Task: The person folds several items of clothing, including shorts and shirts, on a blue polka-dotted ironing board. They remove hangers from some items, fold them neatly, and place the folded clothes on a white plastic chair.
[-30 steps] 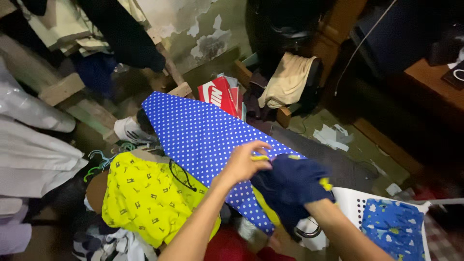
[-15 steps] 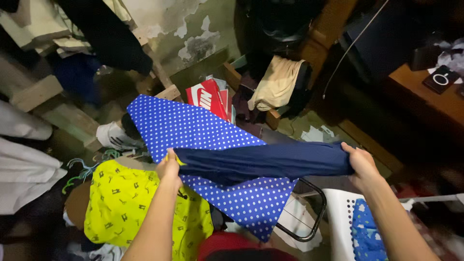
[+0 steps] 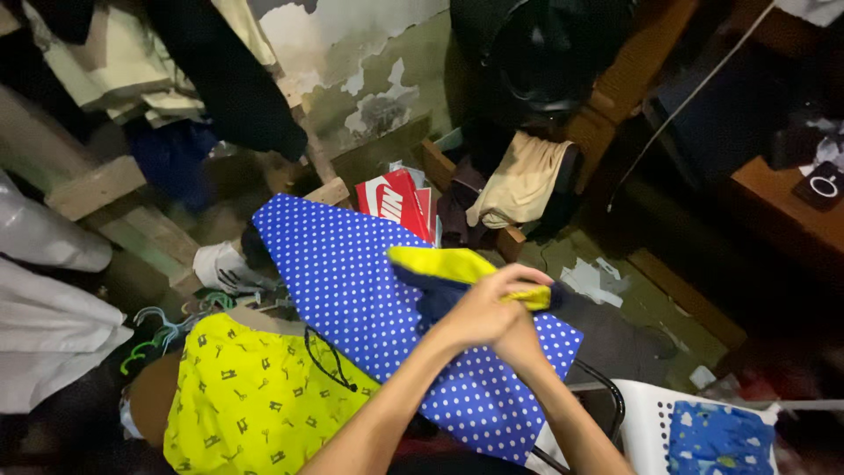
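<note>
Both my hands are together over a blue ironing board with white dots (image 3: 352, 264). They hold a navy garment with a yellow band (image 3: 440, 268), folded and bunched between them. My left hand (image 3: 479, 308) lies on top and grips the yellow edge. My right hand (image 3: 520, 345) sits just beneath it, mostly hidden, closed on the same cloth. A yellow patterned garment (image 3: 246, 396) lies at the near left end of the board.
A white perforated laundry basket (image 3: 646, 427) with a blue printed cloth (image 3: 716, 440) stands at the lower right. A red shoebox (image 3: 396, 198) and beige cloth (image 3: 519, 180) lie beyond the board. Hangers (image 3: 167, 325) and white clothes (image 3: 53, 325) are at left.
Half a second ago the navy garment was stretched wide between my two hands. My hands have since come together, folding it so the yellow band shows on top.
</note>
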